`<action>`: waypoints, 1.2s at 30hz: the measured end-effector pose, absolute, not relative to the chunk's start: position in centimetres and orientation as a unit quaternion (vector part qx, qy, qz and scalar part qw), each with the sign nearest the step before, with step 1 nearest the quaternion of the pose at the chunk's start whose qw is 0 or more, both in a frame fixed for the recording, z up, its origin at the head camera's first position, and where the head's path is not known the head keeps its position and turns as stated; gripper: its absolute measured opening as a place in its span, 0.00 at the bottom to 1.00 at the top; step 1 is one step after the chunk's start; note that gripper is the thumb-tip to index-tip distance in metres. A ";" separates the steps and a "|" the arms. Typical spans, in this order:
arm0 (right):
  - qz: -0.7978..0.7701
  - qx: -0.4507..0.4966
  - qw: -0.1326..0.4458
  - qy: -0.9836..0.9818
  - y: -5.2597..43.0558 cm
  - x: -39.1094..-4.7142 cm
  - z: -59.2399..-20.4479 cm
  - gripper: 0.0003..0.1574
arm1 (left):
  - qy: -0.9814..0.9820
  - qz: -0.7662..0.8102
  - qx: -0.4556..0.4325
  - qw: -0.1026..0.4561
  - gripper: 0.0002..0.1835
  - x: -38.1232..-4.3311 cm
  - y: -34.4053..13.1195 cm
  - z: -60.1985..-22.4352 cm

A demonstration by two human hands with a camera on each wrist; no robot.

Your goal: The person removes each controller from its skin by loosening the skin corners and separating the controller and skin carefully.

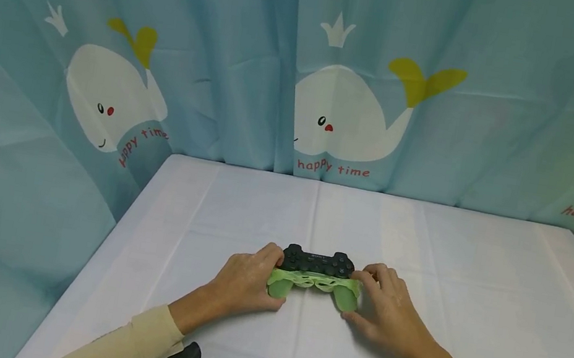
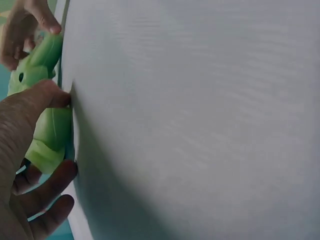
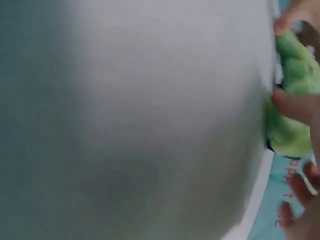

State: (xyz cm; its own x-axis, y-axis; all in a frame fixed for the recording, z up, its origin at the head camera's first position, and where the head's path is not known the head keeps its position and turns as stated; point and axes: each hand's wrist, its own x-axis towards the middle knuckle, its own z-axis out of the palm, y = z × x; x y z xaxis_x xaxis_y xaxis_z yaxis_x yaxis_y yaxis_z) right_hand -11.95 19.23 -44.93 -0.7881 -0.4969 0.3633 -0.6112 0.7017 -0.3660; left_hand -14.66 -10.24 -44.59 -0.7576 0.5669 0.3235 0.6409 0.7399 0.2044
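Observation:
A black game controller (image 1: 317, 263) marked SONY sits just above the tabletop's middle in the head view. Against its near side is a green controller cover (image 1: 316, 281) with two rounded grips. My left hand (image 1: 247, 279) holds the pair at the left end, its thumb by the cover's left grip and its fingers up at the controller. On the other end, my right hand (image 1: 391, 311) pinches with thumb low at the right grip and index finger at the controller's corner. The left wrist view shows the cover (image 2: 54, 127) beside the thumb; most of the controller is hidden there.
A white cloth covers the table (image 1: 473, 283). Behind and to the left hangs a blue curtain (image 1: 225, 69) printed with whales. Black wrist devices show by both sleeves, one of them a dark cylinder (image 1: 185, 356) near the left cuff.

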 end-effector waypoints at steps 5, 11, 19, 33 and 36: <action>0.194 0.326 0.159 -0.911 19.5 -11.7 -45.1 0.41 | -0.932 -0.149 -0.306 0.128 0.34 -14.0 -10.3 -44.9; 0.195 0.362 0.181 -0.894 19.3 -12.3 -44.7 0.34 | -0.926 -0.142 -0.313 0.156 0.29 -14.0 -10.5 -44.7; 0.175 0.370 0.174 -0.896 18.5 -13.8 -44.5 0.31 | -0.912 -0.128 -0.348 0.175 0.22 -14.9 -10.1 -44.6; 0.171 0.417 0.210 -0.868 18.1 -14.6 -45.2 0.22 | -0.895 -0.148 -0.377 0.187 0.22 -15.2 -9.8 -45.2; 0.158 0.414 0.213 -0.871 18.1 -14.5 -45.2 0.21 | -0.891 -0.150 -0.386 0.187 0.22 -15.2 -9.8 -45.3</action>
State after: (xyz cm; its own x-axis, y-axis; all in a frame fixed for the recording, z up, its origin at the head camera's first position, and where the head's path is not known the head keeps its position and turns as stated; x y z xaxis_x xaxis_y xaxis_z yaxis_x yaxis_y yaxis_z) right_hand -14.54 18.09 -45.23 -0.5664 -0.6537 0.5019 -0.7882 0.6076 -0.0980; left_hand -15.23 -9.77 -45.31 -0.6320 0.6315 0.4491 0.7436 0.6574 0.1220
